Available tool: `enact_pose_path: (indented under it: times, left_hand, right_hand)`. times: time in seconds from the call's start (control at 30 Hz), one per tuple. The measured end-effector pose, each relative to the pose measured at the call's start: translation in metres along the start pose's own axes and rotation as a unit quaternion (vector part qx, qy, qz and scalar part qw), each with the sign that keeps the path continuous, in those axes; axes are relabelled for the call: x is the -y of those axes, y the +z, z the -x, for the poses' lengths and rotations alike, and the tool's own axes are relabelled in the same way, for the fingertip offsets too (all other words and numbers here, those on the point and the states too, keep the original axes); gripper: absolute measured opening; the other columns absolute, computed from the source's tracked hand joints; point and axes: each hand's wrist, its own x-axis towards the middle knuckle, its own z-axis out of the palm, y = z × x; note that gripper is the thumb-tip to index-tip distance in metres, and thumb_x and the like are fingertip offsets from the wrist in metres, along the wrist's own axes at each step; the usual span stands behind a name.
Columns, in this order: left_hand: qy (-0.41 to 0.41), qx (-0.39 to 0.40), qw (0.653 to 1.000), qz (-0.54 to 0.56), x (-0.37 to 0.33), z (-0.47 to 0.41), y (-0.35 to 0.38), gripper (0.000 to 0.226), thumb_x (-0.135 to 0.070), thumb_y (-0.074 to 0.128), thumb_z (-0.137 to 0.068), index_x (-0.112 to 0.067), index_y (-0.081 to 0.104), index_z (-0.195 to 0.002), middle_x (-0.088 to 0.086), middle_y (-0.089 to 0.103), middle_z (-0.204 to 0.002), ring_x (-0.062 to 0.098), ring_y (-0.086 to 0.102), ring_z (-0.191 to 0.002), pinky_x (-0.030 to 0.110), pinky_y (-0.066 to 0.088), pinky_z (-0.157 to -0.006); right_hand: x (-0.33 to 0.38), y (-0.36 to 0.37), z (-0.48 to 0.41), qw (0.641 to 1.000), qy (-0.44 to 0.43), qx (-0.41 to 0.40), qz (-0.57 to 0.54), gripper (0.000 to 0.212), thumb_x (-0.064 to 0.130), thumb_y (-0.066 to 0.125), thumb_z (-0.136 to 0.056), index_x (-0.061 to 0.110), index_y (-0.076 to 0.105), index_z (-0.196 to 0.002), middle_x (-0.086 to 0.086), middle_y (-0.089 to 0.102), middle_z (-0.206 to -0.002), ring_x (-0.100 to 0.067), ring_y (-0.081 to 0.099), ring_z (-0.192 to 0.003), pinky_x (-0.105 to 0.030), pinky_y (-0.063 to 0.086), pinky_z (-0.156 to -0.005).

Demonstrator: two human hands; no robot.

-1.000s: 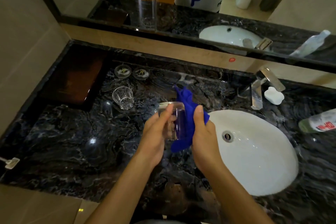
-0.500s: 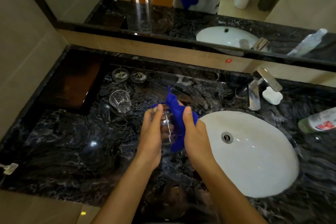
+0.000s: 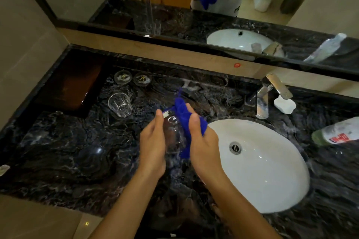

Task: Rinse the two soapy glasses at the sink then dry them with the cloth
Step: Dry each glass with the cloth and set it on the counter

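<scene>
My left hand point(image 3: 152, 141) grips a clear glass point(image 3: 173, 136) held above the dark marble counter, just left of the white sink point(image 3: 272, 170). My right hand point(image 3: 202, 141) presses a blue cloth point(image 3: 184, 114) against the glass's right side and over its top, hiding part of the glass. A second clear glass point(image 3: 120, 104) stands upright on the counter to the far left, apart from both hands.
A chrome faucet point(image 3: 266, 99) and a white soap piece point(image 3: 284, 104) sit behind the sink. A plastic bottle point(image 3: 336, 134) lies at the right. Two small round dishes point(image 3: 132, 78) and a dark wooden tray point(image 3: 71, 83) are at the back left. The mirror runs along the back wall.
The glass has turned between my hands and the cloth has shifted from its side up over its top. Both hands stay in nearly the same place.
</scene>
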Motion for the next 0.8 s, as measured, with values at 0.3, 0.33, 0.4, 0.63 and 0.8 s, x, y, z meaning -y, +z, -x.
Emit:
enact_pose_path:
  times: [0.3, 0.33, 0.4, 0.63, 0.8]
  left_hand:
    - [-0.032, -0.015, 0.997, 0.071, 0.013, 0.023, 0.021, 0.070, -0.062, 0.068, -0.076, -0.009, 0.069, -0.122, 0.014, 0.077, -0.112, 0.032, 0.075, -0.102, 0.045, 0.061, -0.088]
    - [-0.029, -0.010, 0.997, 0.073, 0.016, 0.025, 0.023, 0.079, -0.066, 0.069, -0.071, -0.007, 0.068, -0.124, 0.016, 0.076, -0.115, 0.033, 0.074, -0.105, 0.047, 0.060, -0.092]
    - [-0.028, -0.001, 0.997, 0.078, 0.019, 0.027, 0.027, 0.089, -0.073, 0.070, -0.064, -0.007, 0.071, -0.123, 0.017, 0.075, -0.118, 0.034, 0.073, -0.109, 0.049, 0.056, -0.097]
    - [-0.072, 0.000, 0.991, 0.110, 0.041, 0.028, 0.037, 0.049, -0.049, 0.041, -0.106, -0.021, 0.081, -0.099, 0.001, 0.080, -0.103, 0.013, 0.077, -0.095, 0.034, 0.055, -0.086]
    - [-0.041, 0.002, 0.990, 0.132, 0.048, 0.037, 0.045, 0.071, -0.065, 0.062, -0.076, -0.012, 0.073, -0.122, 0.015, 0.074, -0.121, 0.029, 0.072, -0.111, 0.044, 0.055, -0.095]
  right_hand:
    - [-0.006, -0.009, 0.008, 0.989, 0.139, -0.024, -0.049, 0.050, 0.059, 0.041, -0.101, 0.024, 0.075, -0.112, 0.000, 0.080, -0.102, -0.014, 0.075, -0.096, -0.034, 0.059, -0.086]
    - [-0.005, -0.014, 0.008, 0.983, 0.175, -0.029, -0.047, 0.054, 0.062, 0.041, -0.099, 0.021, 0.075, -0.106, -0.005, 0.080, -0.096, -0.019, 0.076, -0.089, -0.038, 0.061, -0.082]
    - [-0.005, -0.022, 0.015, 0.994, 0.110, -0.017, -0.014, 0.058, 0.065, 0.040, -0.099, 0.021, 0.075, -0.114, -0.004, 0.078, -0.109, -0.019, 0.073, -0.104, -0.040, 0.059, -0.093]
    - [-0.032, -0.035, 0.030, 0.958, -0.197, 0.046, 0.202, 0.055, 0.054, 0.036, -0.105, 0.025, 0.044, -0.151, 0.025, 0.029, -0.158, 0.000, 0.021, -0.153, -0.020, 0.022, -0.123]
    - [-0.024, -0.044, 0.025, 0.999, 0.008, 0.019, 0.035, 0.049, 0.059, 0.037, -0.103, 0.033, 0.070, -0.128, 0.015, 0.071, -0.128, 0.002, 0.063, -0.120, -0.027, 0.050, -0.104]
